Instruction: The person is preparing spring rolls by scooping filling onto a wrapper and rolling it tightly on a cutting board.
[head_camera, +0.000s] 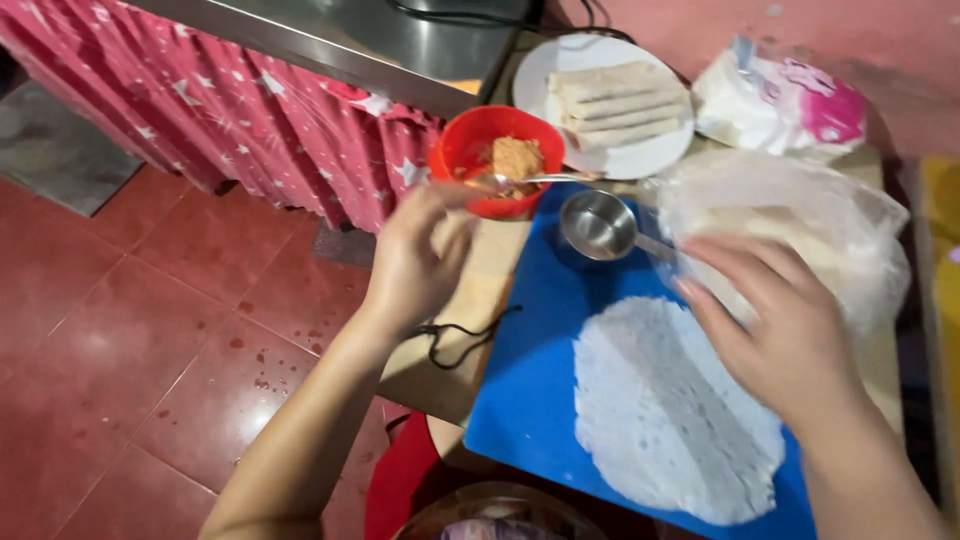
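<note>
Fingers of the left hand (415, 262) are curled shut around the handle of a metal spoon (530, 180), whose bowl sits in the red bowl (500, 160) of orange-brown filling at 12 o'clock. Directly right, a small metal cup (597, 225) stands on the blue board (525, 400). At 5 o'clock on the board lies a lacy white wrapper (660, 420), flat. Right hand (780, 330) rests with fingers loosely spread, touching the wrapper's upper edge and a plastic bag of wrappers (800, 215). A white plate (640, 160) holds finished rolls (615, 105) at 1 o'clock.
</note>
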